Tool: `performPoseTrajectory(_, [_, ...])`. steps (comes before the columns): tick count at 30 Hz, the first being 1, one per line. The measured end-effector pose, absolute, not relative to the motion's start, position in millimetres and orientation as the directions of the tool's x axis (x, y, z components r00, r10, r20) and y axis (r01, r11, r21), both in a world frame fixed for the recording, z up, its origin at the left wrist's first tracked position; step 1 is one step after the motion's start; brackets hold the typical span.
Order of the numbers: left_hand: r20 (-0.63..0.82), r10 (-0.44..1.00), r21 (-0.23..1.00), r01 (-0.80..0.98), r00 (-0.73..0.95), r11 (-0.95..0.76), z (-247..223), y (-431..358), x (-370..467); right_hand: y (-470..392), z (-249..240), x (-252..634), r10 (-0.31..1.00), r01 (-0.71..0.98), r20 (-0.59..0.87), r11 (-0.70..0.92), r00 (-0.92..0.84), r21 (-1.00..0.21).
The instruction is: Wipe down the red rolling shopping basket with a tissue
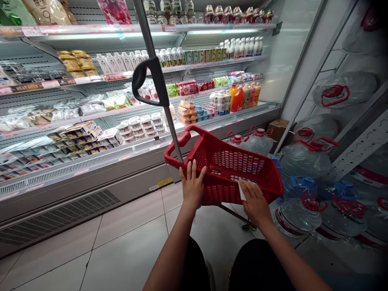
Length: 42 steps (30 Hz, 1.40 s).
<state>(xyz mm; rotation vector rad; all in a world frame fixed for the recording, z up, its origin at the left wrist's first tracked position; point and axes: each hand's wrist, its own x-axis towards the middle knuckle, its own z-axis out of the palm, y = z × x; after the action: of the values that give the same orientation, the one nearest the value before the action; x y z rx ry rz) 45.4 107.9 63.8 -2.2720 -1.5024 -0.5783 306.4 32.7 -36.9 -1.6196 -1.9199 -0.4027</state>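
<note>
A red plastic shopping basket cart [242, 161] with perforated walls stands in front of me, and a grey pole with a black handle [160, 81] rises from its left end. My left hand [193, 184] rests on the near side of the basket, close to the pole's foot, with its fingers spread. Further right along the near rim, my right hand [255, 200] presses a white cloth or tissue [241, 190] against the red plastic, the fingers close together. No goods show inside the basket.
A refrigerated display [136, 161] with dairy and drinks runs along the left and back. Large water bottles [298, 216] with red handles crowd the right side, some on a rack. A cardboard box [277, 131] sits behind them. Pale floor tiles [130, 238] lie below.
</note>
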Motion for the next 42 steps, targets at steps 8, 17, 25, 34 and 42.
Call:
performPoseTrajectory(8, [0.484,0.753,-0.063,0.877,0.445,-0.477,46,83,76,52,-27,265,0.77,0.955,0.635,0.234,-0.069,-0.18])
performPoseTrajectory(17, [0.445,0.734,-0.128,0.848,0.513,-0.515,48,97,62,62,-16,269,0.791,0.938,0.584,0.317,-0.181,-0.138])
performPoseTrajectory(25, [0.434,0.788,-0.025,0.88,0.437,-0.474,29,106,83,25,-42,331,0.796,0.988,0.605,0.086,0.01,-0.129])
performPoseTrajectory(34, [0.422,0.745,-0.044,0.832,0.517,-0.553,12,92,92,51,-13,258,0.783,0.95,0.597,0.293,-0.176,-0.104])
performPoseTrajectory(42, [0.431,0.799,0.021,0.88,0.419,-0.474,13,102,81,0,-35,325,0.82,0.974,0.562,0.203,-0.113,-0.101])
